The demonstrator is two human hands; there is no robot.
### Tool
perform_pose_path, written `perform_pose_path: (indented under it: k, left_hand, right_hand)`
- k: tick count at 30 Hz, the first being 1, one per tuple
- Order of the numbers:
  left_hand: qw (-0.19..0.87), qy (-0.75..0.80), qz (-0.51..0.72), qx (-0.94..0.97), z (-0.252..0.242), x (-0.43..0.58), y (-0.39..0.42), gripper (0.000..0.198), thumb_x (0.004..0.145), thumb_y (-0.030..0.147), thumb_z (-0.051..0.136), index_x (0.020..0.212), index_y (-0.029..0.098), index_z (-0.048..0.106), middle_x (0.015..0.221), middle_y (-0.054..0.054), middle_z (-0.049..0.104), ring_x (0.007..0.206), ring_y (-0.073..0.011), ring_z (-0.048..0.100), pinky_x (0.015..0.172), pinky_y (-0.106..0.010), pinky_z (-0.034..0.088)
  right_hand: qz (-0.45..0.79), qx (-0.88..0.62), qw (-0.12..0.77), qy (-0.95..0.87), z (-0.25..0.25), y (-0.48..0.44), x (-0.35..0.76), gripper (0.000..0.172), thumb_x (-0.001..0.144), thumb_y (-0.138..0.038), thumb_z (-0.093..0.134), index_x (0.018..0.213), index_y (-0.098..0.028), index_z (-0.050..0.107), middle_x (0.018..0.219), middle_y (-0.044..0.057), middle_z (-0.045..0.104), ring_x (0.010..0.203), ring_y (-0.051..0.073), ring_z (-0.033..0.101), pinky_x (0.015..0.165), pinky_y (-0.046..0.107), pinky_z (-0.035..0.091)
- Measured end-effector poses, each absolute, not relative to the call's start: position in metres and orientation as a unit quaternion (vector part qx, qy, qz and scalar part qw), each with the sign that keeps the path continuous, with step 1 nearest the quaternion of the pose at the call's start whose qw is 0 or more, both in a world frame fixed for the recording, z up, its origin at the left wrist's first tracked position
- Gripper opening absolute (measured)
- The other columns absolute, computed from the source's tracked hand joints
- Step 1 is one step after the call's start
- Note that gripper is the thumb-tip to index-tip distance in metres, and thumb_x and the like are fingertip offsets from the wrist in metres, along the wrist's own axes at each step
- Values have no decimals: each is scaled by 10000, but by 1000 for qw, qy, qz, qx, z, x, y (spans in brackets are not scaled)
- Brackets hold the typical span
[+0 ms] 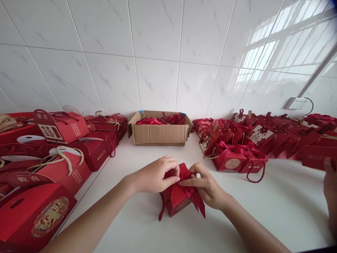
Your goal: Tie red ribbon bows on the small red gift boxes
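A small red gift box (177,205) stands on the white table in front of me, a twisted red cord hanging at its left side. A red satin ribbon (196,201) is gathered on its top, with tails falling over the right front. My left hand (160,174) is closed, thumb and fingertips pinching the ribbon from the left. From the right, my right hand (207,182) pinches the same ribbon close beside the left fingertips. The fingers partly cover the middle of the ribbon.
A cardboard box (159,134) holding red ribbons stands against the tiled wall. Many red gift boxes (56,214) crowd the left; others (231,160), some with bows, fill the back right. Another person's hand (330,189) shows at the right edge. A power strip (297,103) hangs on the wall.
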State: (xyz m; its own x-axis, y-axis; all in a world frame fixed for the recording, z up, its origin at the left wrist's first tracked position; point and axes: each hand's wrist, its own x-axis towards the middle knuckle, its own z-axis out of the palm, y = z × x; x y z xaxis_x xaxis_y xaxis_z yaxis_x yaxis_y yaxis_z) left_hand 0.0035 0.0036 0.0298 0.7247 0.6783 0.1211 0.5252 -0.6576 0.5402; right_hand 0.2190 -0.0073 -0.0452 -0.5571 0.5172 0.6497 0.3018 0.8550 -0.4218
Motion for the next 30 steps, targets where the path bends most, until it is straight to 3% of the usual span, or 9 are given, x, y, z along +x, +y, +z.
perform_pose_path:
  k: [5,12,18,20,26,30]
  left_hand:
    - [273,317,120,900,25,5,3,153,837,302,510,725,201,481,881,-18,480,918,-186,445,783,-298,421]
    - [328,299,184,877,15,7,13,189,830,333,549,696,200,555,1159,-37,547,1125,-229,401,926,-377,369]
    - [130,322,198,917,15,8,13,336,792,335,585,528,163,468,1045,-74,581,1143,-296,367,954,-517,278]
    - [139,317,219,912,15,7,12,310,776,329,615,533,170,507,1085,-66,584,1163,-293,357,976,-512,273]
    - [334,333,242,848,9,11,13,298,850,408,519,647,206,602,1174,-33,590,1178,-222,396,941,-382,399]
    - [295,344,215,865,8,12,14,332,828,426,546,586,200,563,1139,-11,617,1173,-236,404,955,-397,369]
  right_hand:
    - [157,-208,422,-868,-45,-9,218,437,920,-120,298,1034,-293,683,848,60,440,778,171,441,674,344,463]
    - [147,-216,425,-866,-43,-11,218,431,935,-152,286,1027,-280,687,878,67,464,790,169,469,688,347,482]
    - [143,-226,413,-871,-45,-11,218,441,917,-116,297,1029,-276,692,854,65,455,803,177,446,700,356,457]
    - [144,-229,412,-870,-46,-11,218,448,920,-122,285,1003,-272,699,851,64,450,796,176,443,699,357,456]
    - [151,-231,426,-862,-45,-10,220,447,926,-116,289,1004,-278,698,877,67,468,811,173,456,709,351,467]
    - [147,-230,424,-864,-44,-8,223,438,926,-122,302,997,-287,701,846,61,461,793,171,452,688,342,451]
